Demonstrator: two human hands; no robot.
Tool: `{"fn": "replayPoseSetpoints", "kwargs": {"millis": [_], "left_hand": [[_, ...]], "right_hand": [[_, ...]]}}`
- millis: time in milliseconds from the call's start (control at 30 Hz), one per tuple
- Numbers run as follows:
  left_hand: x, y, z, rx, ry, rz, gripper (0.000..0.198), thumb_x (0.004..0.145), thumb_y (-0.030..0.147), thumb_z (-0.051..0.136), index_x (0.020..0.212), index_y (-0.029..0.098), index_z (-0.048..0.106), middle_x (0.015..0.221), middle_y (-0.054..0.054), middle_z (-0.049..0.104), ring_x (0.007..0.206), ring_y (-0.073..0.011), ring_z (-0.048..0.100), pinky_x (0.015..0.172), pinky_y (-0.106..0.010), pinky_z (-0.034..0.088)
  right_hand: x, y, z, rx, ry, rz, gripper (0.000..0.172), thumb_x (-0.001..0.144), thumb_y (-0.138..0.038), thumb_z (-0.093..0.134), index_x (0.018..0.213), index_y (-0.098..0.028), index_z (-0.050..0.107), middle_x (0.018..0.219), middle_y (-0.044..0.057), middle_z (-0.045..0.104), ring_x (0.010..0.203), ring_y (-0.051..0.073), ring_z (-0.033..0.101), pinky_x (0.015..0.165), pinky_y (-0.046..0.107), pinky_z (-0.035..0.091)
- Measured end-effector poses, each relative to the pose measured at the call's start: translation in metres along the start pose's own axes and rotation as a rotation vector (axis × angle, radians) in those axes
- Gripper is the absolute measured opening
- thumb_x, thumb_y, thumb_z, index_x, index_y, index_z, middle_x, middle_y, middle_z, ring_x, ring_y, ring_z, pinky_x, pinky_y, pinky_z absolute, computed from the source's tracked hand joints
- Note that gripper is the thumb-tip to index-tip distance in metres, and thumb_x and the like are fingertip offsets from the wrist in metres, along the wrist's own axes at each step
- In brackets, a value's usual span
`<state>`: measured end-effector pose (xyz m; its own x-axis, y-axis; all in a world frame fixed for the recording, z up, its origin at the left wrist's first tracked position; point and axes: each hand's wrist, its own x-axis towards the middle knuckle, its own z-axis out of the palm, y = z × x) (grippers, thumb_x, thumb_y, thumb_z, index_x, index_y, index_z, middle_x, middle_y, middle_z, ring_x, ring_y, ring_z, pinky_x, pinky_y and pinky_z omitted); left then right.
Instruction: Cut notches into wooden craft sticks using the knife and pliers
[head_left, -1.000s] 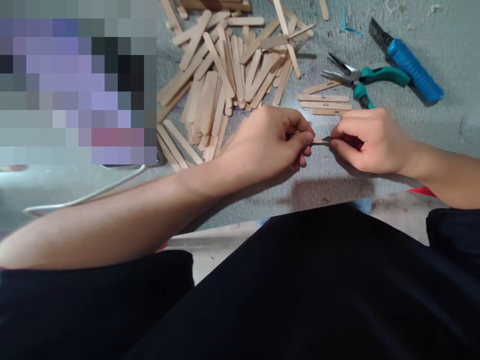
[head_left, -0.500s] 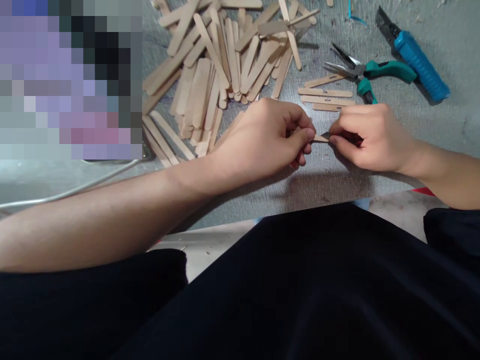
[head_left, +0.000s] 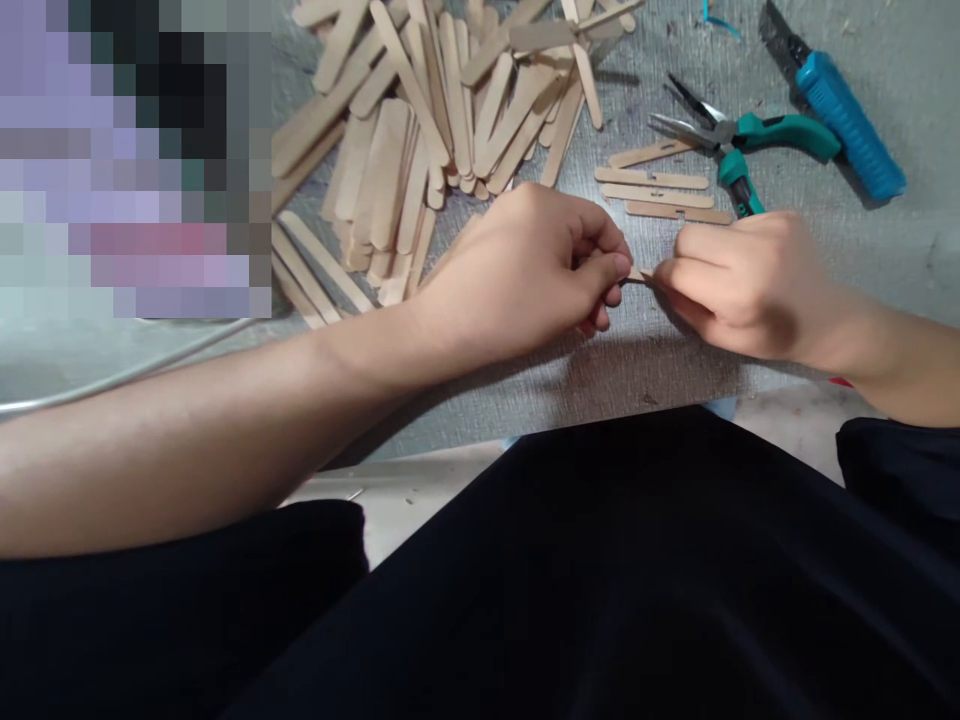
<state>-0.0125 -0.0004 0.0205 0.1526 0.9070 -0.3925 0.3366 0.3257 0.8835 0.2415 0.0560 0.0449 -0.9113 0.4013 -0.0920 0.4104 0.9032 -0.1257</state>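
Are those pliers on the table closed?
No, the pliers lie with their two pointed tips spread apart.

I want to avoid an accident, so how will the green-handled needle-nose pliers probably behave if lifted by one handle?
The needle-nose pliers may feel heavy for their size, given the metal nose. Their spread handles could swing about the pivot. Lying flat, they seem unlikely to roll.
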Motion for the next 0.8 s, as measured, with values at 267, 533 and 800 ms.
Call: {"fn": "replayPoseSetpoints", "kwargs": {"millis": [267,533,800], "left_hand": [[0.001,0.013,-0.004,0.275,-0.032,0.064,0.011,0.09,0.015,0.082,0.081,0.022,0.083,0.066,0.0,0.077,0.063,-0.0188,0.069,0.062,-0.034,0.052],[-0.007,0.005,-0.004,0.166,-0.017,0.123,0.022,0.094,0.011,0.072,0.078,0.024,0.082,0.066,0.001,0.077,0.065,-0.0189,0.073,0.066,-0.035,0.056],[-0.009,0.008,-0.004,0.161,-0.015,0.03,0.02,0.097,0.015,0.072,0.083,0.025,0.083,0.069,0.0,0.077,0.064,-0.0208,0.073,0.075,-0.04,0.064]], "right_hand": [[-0.002,-0.005,0.014,-0.068,0.062,-0.001,0.041,0.118,-0.031,0.047,0.099,-0.021,0.082,0.09,0.003,0.069,0.067,0.016,0.041,0.063,0.038,0.02],[0.008,-0.005,-0.004,0.147,-0.058,0.035,0.039,0.116,-0.027,0.045,0.098,-0.019,0.078,0.094,0.004,0.073,0.075,0.017,0.059,0.065,0.036,0.029],[0.01,-0.004,-0.009,0.211,-0.119,0.055,0.027,0.11,-0.023,0.053,0.101,-0.021,0.078,0.099,0.006,0.078,0.079,0.02,0.061,0.065,0.037,0.032]]}}
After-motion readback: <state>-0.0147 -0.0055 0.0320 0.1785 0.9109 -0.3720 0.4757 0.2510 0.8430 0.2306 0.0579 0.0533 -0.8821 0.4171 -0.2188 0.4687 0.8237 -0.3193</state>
